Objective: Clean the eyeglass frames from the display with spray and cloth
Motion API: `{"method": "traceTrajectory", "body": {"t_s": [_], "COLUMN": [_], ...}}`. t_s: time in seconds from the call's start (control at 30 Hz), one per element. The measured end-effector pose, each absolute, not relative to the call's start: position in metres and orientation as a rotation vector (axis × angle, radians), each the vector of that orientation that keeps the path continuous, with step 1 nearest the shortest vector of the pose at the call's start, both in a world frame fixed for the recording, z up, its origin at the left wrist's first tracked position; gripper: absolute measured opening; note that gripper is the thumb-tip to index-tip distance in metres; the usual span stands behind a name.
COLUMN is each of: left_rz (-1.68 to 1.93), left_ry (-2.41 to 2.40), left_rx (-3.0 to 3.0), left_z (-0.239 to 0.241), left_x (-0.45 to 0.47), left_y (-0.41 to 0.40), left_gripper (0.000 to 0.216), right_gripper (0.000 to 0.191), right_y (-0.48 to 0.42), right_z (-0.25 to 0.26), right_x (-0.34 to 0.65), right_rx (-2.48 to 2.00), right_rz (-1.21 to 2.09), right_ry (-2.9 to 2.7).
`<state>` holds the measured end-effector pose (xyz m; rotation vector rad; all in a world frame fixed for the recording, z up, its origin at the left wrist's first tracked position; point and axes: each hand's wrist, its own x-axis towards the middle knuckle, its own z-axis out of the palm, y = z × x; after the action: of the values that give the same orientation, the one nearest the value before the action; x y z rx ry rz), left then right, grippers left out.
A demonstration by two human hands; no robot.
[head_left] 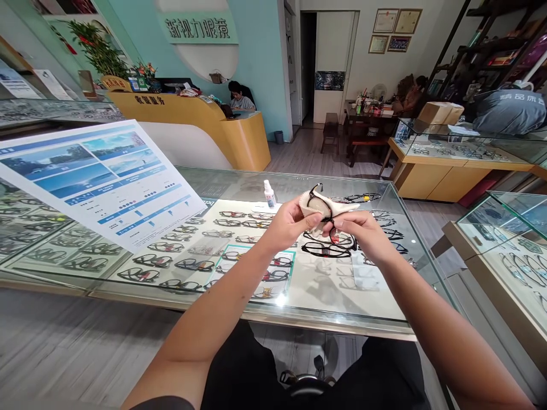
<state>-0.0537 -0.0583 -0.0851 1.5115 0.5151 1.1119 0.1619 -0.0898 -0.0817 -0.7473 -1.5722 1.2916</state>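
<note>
Above the glass counter, my left hand (pixel 293 223) is closed on a pale cleaning cloth (pixel 348 207), which wraps around one lens of a pair of dark-framed eyeglasses (pixel 332 239). My right hand (pixel 361 228) pinches the same eyeglasses near the bridge and the other lens. Part of the frame is hidden behind the cloth and my fingers. A small white spray bottle (pixel 269 195) stands upright on the glass, beyond and left of my left hand. Another pair of black eyeglasses (pixel 327 249) shows below my hands; whether it lies on or under the glass I cannot tell.
Rows of eyeglass frames (pixel 180 265) fill the glass display counter (pixel 239 182). A printed card (pixel 106 182) stands tilted at the left. Another showcase (pixel 513 250) is at the right. A person (pixel 242 98) sits behind the yellow reception desk (pixel 171 111); another person sits at the far table.
</note>
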Motion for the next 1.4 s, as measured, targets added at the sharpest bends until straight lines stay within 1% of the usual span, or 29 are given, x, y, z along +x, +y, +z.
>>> {"method": "traceTrajectory", "body": {"t_s": [0.2,0.33,0.43,0.6,0.7,0.83,0.93,1.0,1.17,1.3,1.4], "left_rz": [1.186,1.259,1.199,1.149,1.120,1.156,1.225,1.260,1.337,1.412,1.340], "left_ry": [0.513,0.582,0.591,0.530,0.523,0.530,0.568,0.621,0.728,0.781,0.767], "left_rx": [1.448,1.475,1.507,1.487,1.472,1.455,1.464,1.457,1.427,1.439,1.535], "left_z": [-0.086,-0.087,-0.087,-0.087,-0.087,-0.087,-0.087,-0.088,-0.098,-0.098,-0.092], "left_x": [-0.042,-0.044,-0.050,-0.057,-0.055,-0.048,-0.044,-0.043,-0.046,-0.048,-0.047], "left_y": [-0.069,-0.068,-0.061,-0.054,-0.055,-0.061,-0.065,-0.064,-0.052,-0.047,-0.052], "left_gripper": [0.046,0.052,0.056,0.046,0.048,0.046,0.052,0.057,0.059,0.058,0.060], "right_gripper": [0.032,0.031,0.031,0.033,0.031,0.034,0.037,0.037,0.040,0.031,0.028], "right_y": [-0.094,-0.094,-0.092,-0.088,-0.087,-0.091,-0.095,-0.096,-0.092,-0.089,-0.086], "right_z": [-0.089,-0.091,-0.087,-0.082,-0.085,-0.089,-0.090,-0.089,-0.086,-0.084,-0.086], "right_x": [0.154,0.154,0.158,0.165,0.163,0.155,0.150,0.148,0.154,0.165,0.171], "right_rx": [-0.710,-0.697,-0.728,-0.752,-0.733,-0.733,-0.729,-0.741,-0.781,-0.743,-0.714], "right_rz": [1.374,1.365,1.316,1.304,1.314,1.344,1.346,1.318,1.202,1.066,0.951], "right_ry": [-1.656,-1.666,-1.651,-1.573,-1.578,-1.657,-1.697,-1.691,-1.665,-1.585,-1.489]}}
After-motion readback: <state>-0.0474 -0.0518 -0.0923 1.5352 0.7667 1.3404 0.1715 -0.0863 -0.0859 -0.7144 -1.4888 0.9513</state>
